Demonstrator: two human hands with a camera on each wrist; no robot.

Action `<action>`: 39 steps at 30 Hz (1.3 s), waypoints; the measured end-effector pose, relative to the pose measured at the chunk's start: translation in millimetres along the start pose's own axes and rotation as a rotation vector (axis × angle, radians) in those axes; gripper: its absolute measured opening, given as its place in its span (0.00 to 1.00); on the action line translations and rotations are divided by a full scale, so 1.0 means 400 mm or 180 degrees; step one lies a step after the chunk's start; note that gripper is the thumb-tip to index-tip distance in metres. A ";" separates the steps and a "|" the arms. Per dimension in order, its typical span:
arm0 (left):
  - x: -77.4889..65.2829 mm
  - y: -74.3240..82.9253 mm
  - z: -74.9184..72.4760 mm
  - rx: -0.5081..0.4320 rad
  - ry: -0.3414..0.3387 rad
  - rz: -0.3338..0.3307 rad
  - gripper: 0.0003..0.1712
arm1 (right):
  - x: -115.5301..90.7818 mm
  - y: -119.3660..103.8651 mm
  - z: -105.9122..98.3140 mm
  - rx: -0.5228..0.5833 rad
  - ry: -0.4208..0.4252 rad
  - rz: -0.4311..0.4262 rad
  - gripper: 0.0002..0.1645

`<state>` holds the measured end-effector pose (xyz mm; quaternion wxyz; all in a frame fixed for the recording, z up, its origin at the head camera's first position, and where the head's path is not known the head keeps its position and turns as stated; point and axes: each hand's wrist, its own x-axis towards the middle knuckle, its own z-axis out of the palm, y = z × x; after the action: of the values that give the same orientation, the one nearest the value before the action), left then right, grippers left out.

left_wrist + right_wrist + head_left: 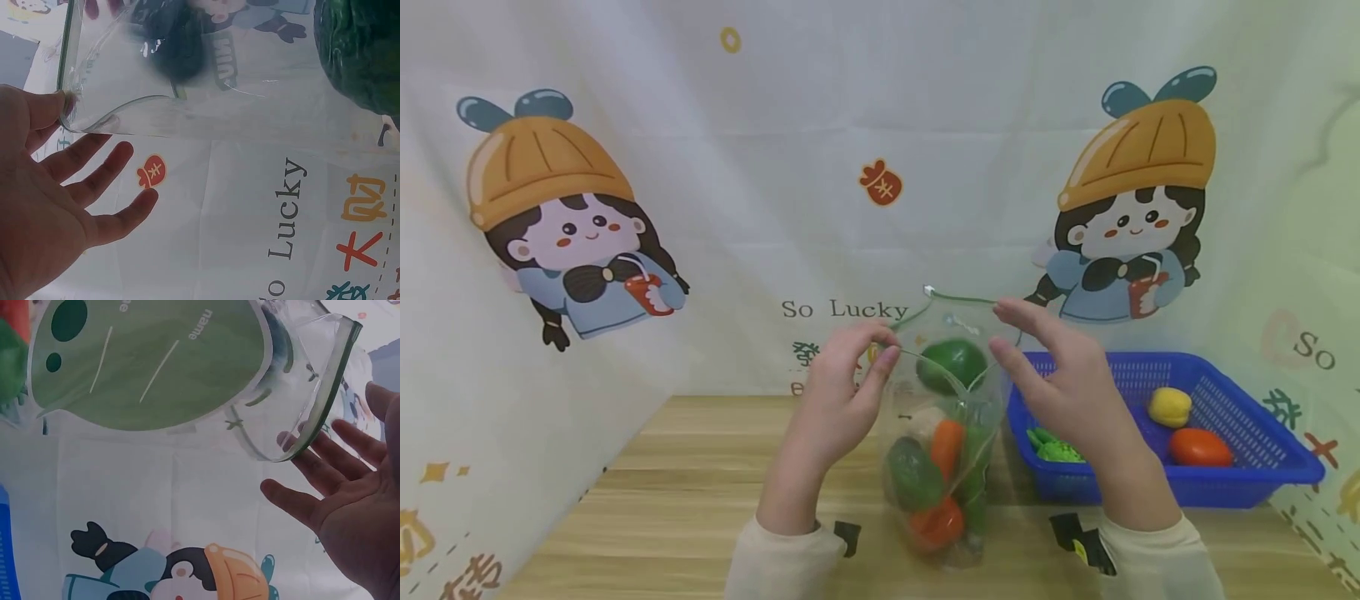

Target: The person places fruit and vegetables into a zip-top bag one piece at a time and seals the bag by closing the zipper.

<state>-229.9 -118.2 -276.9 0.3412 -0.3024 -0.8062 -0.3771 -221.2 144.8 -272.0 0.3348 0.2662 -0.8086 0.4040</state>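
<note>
A clear zip bag (pixel 901 408) with a green-edged mouth stands on the table, its mouth spread at the top. My left hand (pixel 848 392) pinches the left side of the rim between thumb and forefinger; its other fingers spread loose in the left wrist view. At the opposite side my right hand (pixel 1063 387) has its fingers extended, fingertips at the rim (pixel 331 394), thumb apart. Inside the bag, a dark green vegetable (pixel 952 365) sits high, above an orange carrot-like piece (pixel 947 447), a dark green oval vegetable (pixel 914 477) and a red tomato (pixel 937 523).
A blue basket (pixel 1225 493) stands to the right, behind my right forearm. In it lie a yellow fruit (pixel 1170 407), a red tomato (pixel 1201 447) and a bright green vegetable (pixel 1058 449). A printed cloth (pixel 760 167) hangs behind the wooden table (pixel 700 500).
</note>
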 end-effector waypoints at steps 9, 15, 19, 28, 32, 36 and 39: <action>0.001 -0.019 -0.009 -0.0013 0.0016 -0.0092 0.07 | -0.003 0.020 -0.024 -0.0392 -0.0276 -0.0542 0.15; -0.001 -0.024 -0.018 -0.0227 -0.0259 -0.0413 0.11 | -0.005 0.028 -0.028 -0.0438 -0.0376 -0.0938 0.13; -0.002 -0.022 -0.017 -0.0708 -0.0321 -0.0720 0.07 | -0.006 0.027 -0.025 -0.0474 -0.0521 -0.1085 0.15; 0.011 -0.020 0.016 -0.2069 -0.0056 -0.1374 0.04 | -0.004 0.018 -0.026 -0.0278 -0.0445 -0.1504 0.16; 0.015 -0.020 0.029 -0.2341 0.0151 -0.1376 0.03 | -0.007 0.002 -0.031 -0.0164 -0.0443 -0.1547 0.19; 0.017 -0.024 0.032 -0.2205 0.0163 -0.1267 0.03 | -0.005 -0.008 -0.037 -0.0084 -0.0292 -0.1545 0.23; 0.016 -0.028 0.028 -0.2020 0.0065 -0.1251 0.04 | 0.003 0.005 -0.051 -0.0001 -0.0050 -0.1339 0.25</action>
<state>-245.6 -113.8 -281.9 0.1596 -0.2288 -0.6884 -0.6696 -216.7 162.7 -262.9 0.4054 0.4322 -0.7379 0.3230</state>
